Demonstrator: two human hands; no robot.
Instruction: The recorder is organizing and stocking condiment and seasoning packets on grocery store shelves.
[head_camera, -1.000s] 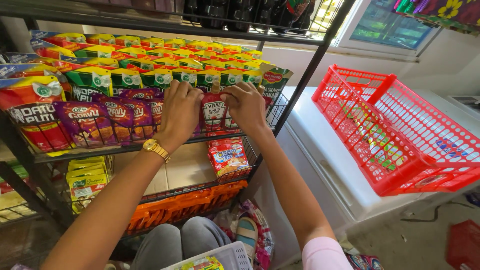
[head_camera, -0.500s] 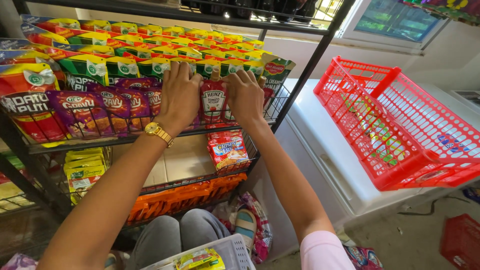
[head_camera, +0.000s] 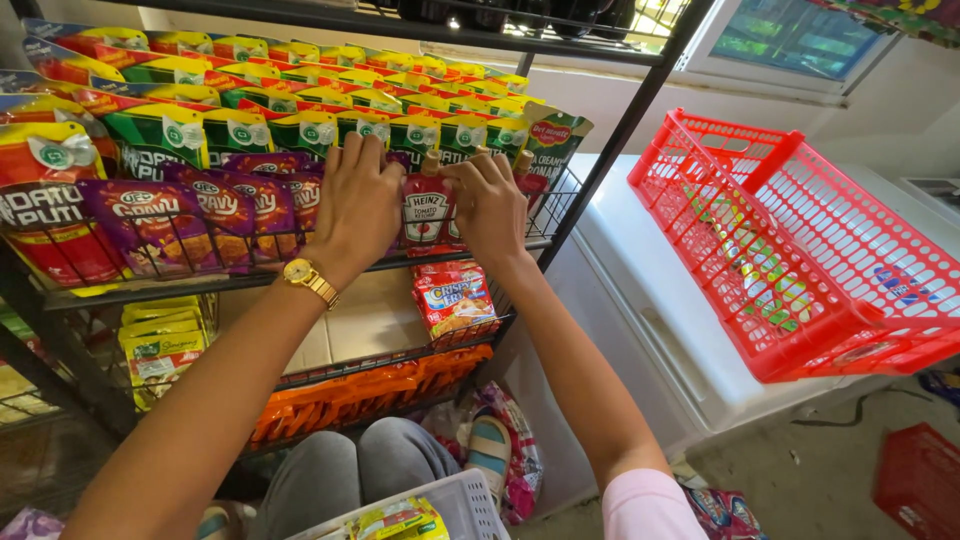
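Observation:
Both my hands reach into a black wire shelf (head_camera: 300, 275) packed with pouches. My left hand (head_camera: 358, 200), with a gold watch on its wrist, presses on the purple sauce pouches (head_camera: 255, 205) and the green packets behind them. My right hand (head_camera: 492, 205) grips the red ketchup pouches (head_camera: 426, 212) with spouted tops, fingers curled over their upper edge. Rows of green packets (head_camera: 300, 128) and yellow-red packets (head_camera: 300, 60) stand behind.
A red plastic basket (head_camera: 800, 240) lies tilted on a white chest freezer (head_camera: 650, 300) at the right. A red-and-orange snack pack (head_camera: 455, 300) sits on the lower shelf above orange packets (head_camera: 360, 390). A white basket (head_camera: 440, 515) rests near my knees.
Both hands stay on the same shelf; they have shifted slightly over the ketchup and sauce pouches. The view has dipped a little.

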